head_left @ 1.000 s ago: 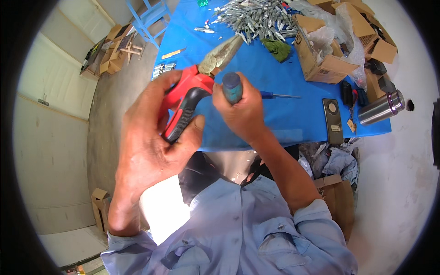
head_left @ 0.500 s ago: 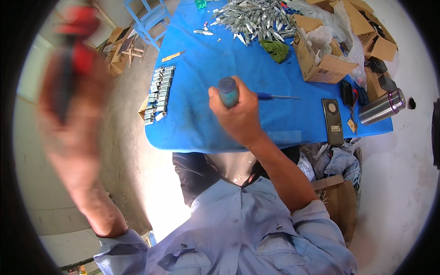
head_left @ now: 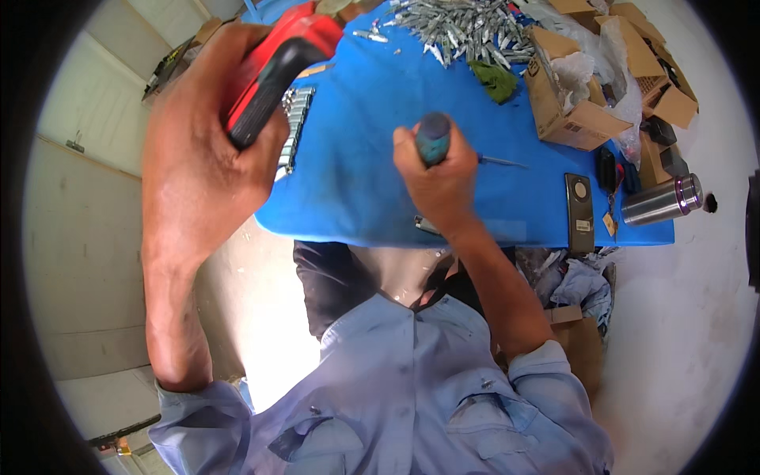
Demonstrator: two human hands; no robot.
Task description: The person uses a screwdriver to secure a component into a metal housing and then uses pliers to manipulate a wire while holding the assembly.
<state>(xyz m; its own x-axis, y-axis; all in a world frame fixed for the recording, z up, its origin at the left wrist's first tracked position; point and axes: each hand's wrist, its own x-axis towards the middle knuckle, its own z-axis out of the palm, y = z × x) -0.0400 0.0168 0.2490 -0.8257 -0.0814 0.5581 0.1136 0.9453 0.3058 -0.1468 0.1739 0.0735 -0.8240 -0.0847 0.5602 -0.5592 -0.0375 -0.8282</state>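
My left hand (head_left: 207, 150) is raised close to the camera and grips red and black pliers (head_left: 273, 71) by the handles; the jaws are cut off at the top edge. My right hand (head_left: 437, 184) is closed around a screwdriver with a dark teal handle (head_left: 433, 136), held upright over the blue table (head_left: 356, 182). A small metal piece (head_left: 425, 225) lies on the table just under this hand. A row of small silver parts (head_left: 294, 127) lies on the table beside my left hand.
A heap of silver metal parts (head_left: 463, 32) and a green cloth (head_left: 494, 79) lie at the table's far side. Open cardboard boxes (head_left: 571, 111) stand at the right. A dark remote (head_left: 579, 212), keys (head_left: 608, 170) and a steel flask (head_left: 662, 201) lie near the right corner.
My left hand swung out to the far left with the pliers, then came back toward the table, now high near the camera. My right hand has kept holding the screwdriver in place.
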